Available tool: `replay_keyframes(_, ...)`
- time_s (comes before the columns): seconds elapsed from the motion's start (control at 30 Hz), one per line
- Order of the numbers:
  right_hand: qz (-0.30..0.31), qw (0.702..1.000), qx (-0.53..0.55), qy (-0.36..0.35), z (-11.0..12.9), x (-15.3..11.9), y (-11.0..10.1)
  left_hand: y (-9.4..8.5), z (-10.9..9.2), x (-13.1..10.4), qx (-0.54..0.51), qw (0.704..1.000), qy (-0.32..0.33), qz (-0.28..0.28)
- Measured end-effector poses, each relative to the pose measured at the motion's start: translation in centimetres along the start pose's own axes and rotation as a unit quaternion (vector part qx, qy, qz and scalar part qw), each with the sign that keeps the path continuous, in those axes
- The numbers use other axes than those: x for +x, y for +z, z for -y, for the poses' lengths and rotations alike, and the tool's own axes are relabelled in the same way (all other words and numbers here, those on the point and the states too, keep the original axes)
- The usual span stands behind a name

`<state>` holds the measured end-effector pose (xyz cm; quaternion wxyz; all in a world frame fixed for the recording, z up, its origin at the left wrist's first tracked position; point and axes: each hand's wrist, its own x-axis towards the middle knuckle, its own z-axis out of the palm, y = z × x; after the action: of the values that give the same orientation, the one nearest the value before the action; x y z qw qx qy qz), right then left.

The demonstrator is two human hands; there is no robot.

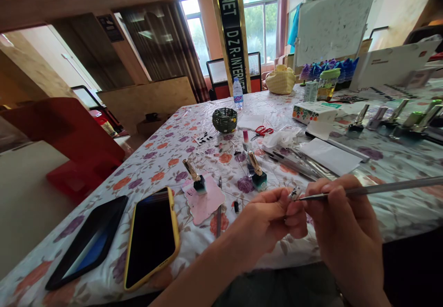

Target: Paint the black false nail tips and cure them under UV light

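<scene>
My left hand (272, 217) pinches a small pale piece with dark marks (295, 193) between thumb and finger. In my right hand (346, 224) is a thin grey brush (387, 186), held like a pen, its tip touching or very near the small piece. The two hands are close together above the table's front edge. Just beyond my left hand stands a dark green polish bottle with a gold cap (259, 178). Another such bottle (199, 182) stands on a pink scalloped card (207, 205), with a second thin brush (219, 210) beside it.
A yellow-cased phone (152, 238) and a black tablet-like device (88, 242) lie at the left. Farther back are a dark woven basket (224, 120), red scissors (264, 130) and a water bottle (237, 94). Several polish bottles (411, 122) stand at the right, near a white box (314, 112).
</scene>
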<state>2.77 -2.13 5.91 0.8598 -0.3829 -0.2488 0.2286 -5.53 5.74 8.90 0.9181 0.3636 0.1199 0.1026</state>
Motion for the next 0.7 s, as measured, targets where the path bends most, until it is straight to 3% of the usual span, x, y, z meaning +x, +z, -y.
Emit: replay_keyframes(0.7,0.007,1.0,0.003,-0.009,0.18,-0.1,-0.03,0.14,0.13,-0.27,-0.008,1.0,0.007,-0.003)
